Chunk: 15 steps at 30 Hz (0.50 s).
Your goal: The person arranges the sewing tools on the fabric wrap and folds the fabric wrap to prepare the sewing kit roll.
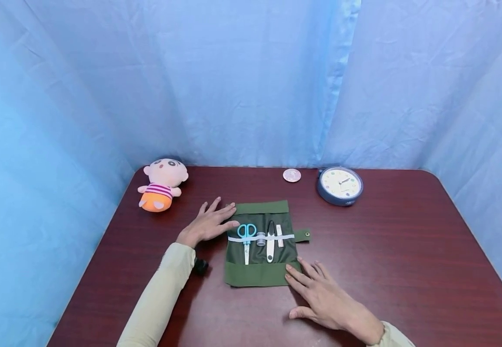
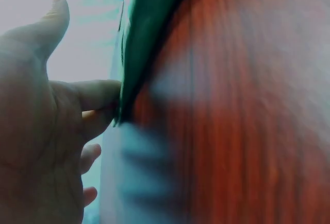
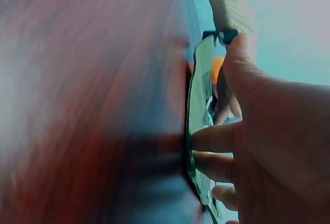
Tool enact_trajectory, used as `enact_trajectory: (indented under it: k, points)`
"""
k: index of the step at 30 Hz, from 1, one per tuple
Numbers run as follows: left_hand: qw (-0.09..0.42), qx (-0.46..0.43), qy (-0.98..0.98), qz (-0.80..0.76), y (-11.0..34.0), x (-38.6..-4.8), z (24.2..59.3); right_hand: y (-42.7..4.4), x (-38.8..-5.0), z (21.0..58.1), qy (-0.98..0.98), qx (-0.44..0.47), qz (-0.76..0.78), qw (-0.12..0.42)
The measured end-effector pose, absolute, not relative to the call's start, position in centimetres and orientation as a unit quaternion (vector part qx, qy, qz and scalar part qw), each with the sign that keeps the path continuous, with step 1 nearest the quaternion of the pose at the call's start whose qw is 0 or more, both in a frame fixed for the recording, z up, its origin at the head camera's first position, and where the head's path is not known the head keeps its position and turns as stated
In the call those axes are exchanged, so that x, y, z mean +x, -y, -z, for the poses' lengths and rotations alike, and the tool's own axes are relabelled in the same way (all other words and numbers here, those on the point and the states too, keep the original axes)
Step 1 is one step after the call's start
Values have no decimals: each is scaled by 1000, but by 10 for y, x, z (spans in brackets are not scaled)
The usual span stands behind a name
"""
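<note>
A green fabric case lies unfolded on the table. Under its white elastic band are blue-handled scissors, a small grey spool, a black-and-white tool and a thin white piece. My left hand has its fingertips on the case's upper left corner, fingers spread; the left wrist view shows fingers at the green edge. With fingers extended, my right hand touches the lower right corner; in the right wrist view, fingertips meet the fabric.
A plush doll lies at the table's back left. At the back stand a round pinkish disc and a blue-rimmed clock. The case's snap strap sticks out rightward. A small black object is beside the left sleeve. Blue curtains surround the table.
</note>
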<state>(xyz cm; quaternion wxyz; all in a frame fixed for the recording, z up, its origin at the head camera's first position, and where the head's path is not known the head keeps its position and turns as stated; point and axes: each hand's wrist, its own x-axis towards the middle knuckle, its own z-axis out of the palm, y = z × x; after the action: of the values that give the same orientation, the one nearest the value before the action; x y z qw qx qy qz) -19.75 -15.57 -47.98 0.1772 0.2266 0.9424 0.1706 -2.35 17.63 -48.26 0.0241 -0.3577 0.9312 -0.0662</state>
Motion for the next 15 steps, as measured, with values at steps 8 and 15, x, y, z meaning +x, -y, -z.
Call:
enact_trajectory:
  k: [8, 15]
  points:
    - [179, 236, -944, -143, 159, -189, 479, -192, -37, 482, -937, -342, 65, 22]
    - [170, 249, -948, -103, 163, -177, 472, -210, -60, 478, -948, -312, 54, 16]
